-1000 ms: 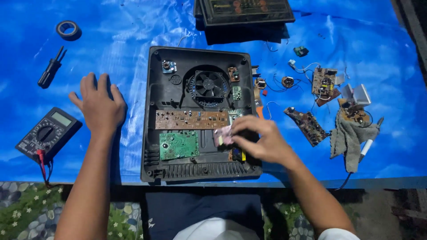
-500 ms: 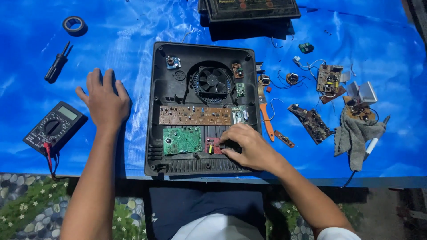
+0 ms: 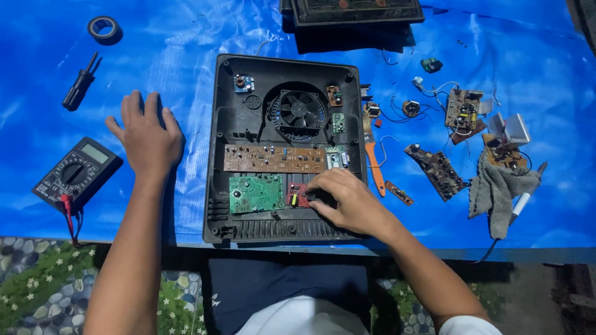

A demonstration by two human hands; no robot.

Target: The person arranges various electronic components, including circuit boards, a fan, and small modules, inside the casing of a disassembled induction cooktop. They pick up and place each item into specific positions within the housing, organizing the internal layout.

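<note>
Left hand (image 3: 148, 136) lay flat and empty on the blue tarp (image 3: 186, 93), fingers spread, between the multimeter (image 3: 77, 174) and the open black housing (image 3: 217, 155). Right hand (image 3: 347, 201) sat inside the housing at its lower right, fingertips (image 3: 312, 186) curled onto a small red board (image 3: 298, 195); whether it pinched the board or just pressed it, couldn't tell.

Inside the housing: 1 fan (image 3: 299, 110), 1 long brown board (image 3: 274, 159), 1 green board (image 3: 256, 193) just left of the red one, plus 4 small modules around the fan.

Outside, right of the housing: 1 orange-handled tool (image 3: 374, 169), 1 dark board (image 3: 436, 172), 1 small brown strip board (image 3: 398, 193), 1 brown board with wires (image 3: 462, 110), 1 grey rag (image 3: 496, 192).

Left side: 1 tape roll (image 3: 104, 29), 1 black screwdriver (image 3: 79, 90). 1 dark cover (image 3: 357, 11) at the top edge.
</note>
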